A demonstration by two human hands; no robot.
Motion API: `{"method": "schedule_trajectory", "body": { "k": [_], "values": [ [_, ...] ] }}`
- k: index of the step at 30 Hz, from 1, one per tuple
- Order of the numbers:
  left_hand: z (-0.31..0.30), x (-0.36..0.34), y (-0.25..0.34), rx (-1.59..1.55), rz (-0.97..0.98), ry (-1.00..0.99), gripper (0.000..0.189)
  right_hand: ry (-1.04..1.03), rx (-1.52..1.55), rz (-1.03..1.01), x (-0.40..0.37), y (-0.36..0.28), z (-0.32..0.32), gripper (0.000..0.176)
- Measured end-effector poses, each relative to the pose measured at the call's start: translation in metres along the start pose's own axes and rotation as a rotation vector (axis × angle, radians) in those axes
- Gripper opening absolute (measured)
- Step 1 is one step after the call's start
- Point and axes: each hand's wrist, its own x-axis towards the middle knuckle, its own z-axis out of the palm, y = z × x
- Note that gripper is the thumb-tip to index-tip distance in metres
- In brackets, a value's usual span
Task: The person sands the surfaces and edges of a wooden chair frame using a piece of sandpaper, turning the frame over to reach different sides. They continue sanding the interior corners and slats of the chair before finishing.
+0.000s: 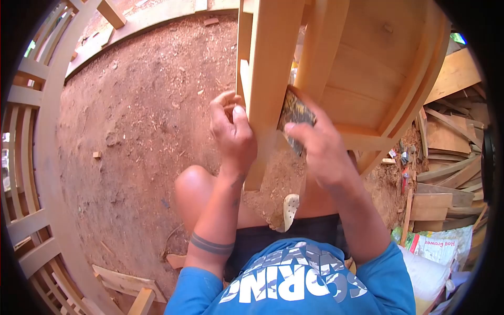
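My right hand (321, 144) is closed on a worn, dark sanding block (297, 116) with yellowish patches. The block lies against the right side of a pale wooden post (273, 58), part of a furniture frame in front of me. On the post's other side, my left hand (232, 128) has its fingers curled in at the frame's left edge, thumb upward. Its fingertips meet the wood there, though their exact hold is partly hidden. To the right, a wooden panel (367, 68) with a curved border belongs to the same piece.
Bare brown ground (136, 121) with wood shavings lies to the left. A slatted wooden frame (50, 147) stands at far left. Scrap boards (446, 184) are piled at right, above a printed sack (441, 244). A pale perforated shoe (290, 210) shows below the post.
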Motion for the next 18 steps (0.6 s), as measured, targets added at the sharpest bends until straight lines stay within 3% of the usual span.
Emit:
{"method": "schedule_trajectory", "body": {
  "k": [4,6,8,11,14,16,18],
  "values": [
    [0.0,-0.002,0.002,-0.015,-0.036,0.012,0.027,-0.026,0.088,0.218,0.0,-0.011,0.003,0.061],
    [0.002,0.0,-0.001,-0.014,0.002,0.034,0.027,-0.046,0.045,0.222,0.002,-0.008,0.004,0.062],
    [0.0,-0.001,-0.002,0.011,-0.03,-0.014,0.026,-0.045,-0.041,0.088,0.005,0.01,0.007,0.067],
    [-0.001,-0.002,0.001,-0.006,-0.045,-0.026,0.025,-0.055,0.072,0.083,0.005,0.007,0.013,0.067],
    [0.0,-0.002,0.003,0.023,0.011,0.006,0.024,0.021,-0.252,0.016,0.009,0.003,0.016,0.066],
    [-0.001,-0.001,0.005,0.04,0.041,0.03,0.023,0.047,-0.284,-0.093,-0.003,0.011,0.022,0.066],
    [0.001,-0.003,0.001,0.012,0.037,0.046,0.023,-0.029,-0.243,-0.002,-0.019,-0.005,0.016,0.068]
  ]
}}
